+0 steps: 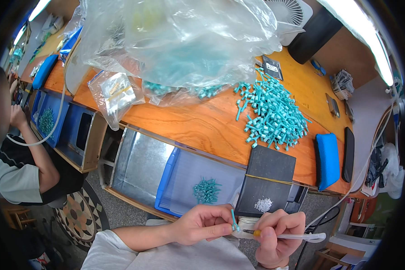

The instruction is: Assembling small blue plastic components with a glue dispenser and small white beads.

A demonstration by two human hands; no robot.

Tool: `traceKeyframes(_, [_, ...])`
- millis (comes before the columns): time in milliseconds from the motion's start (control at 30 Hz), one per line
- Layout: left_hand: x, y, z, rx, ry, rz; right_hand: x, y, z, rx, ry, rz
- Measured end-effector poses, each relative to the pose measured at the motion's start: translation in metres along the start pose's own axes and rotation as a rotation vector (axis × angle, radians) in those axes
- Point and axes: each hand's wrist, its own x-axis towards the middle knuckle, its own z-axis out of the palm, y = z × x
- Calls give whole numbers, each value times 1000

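Left hand [203, 226] pinches near the curled right hand [281, 237].

Slim teal plastic-looking stick [233, 218], wider at lower end, stood near-upright in left hand [206, 226]; slender yellow-collared whitish tool [257, 233] lay near-level in right hand [278, 238], tip beside stick.

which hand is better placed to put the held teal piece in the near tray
Probably the left hand: it pinches the teal piece, nearer the near tray, while the right hand grips a slim tool.
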Motion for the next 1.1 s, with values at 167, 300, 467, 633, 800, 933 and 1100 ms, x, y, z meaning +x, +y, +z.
traceKeyframes(167, [0, -1, 0, 8, 0, 6, -1, 1, 0, 5, -6, 2])
traceKeyframes(300, [0, 0, 0, 12, 1, 6, -1, 1, 0, 7, -26, -3])
traceKeyframes(467, [0, 2, 1, 24, 13, 6, -1, 1, -1, -32, -65, 2])
traceKeyframes(633, [0, 1, 0, 23, 15, 12, 2, -2, -3, -46, -75, 14])
traceKeyframes(800, [-3, 0, 0, 14, 37, -10, 5, 6, 7, -187, 301, -39])
traceKeyframes(933, [-2, -1, 1, 1, 41, 8, 14, 3, 11, -325, 335, -23])
traceKeyframes(1100, [-2, 0, 1, -1, 32, 14, 17, 5, 12, -335, 318, -9])
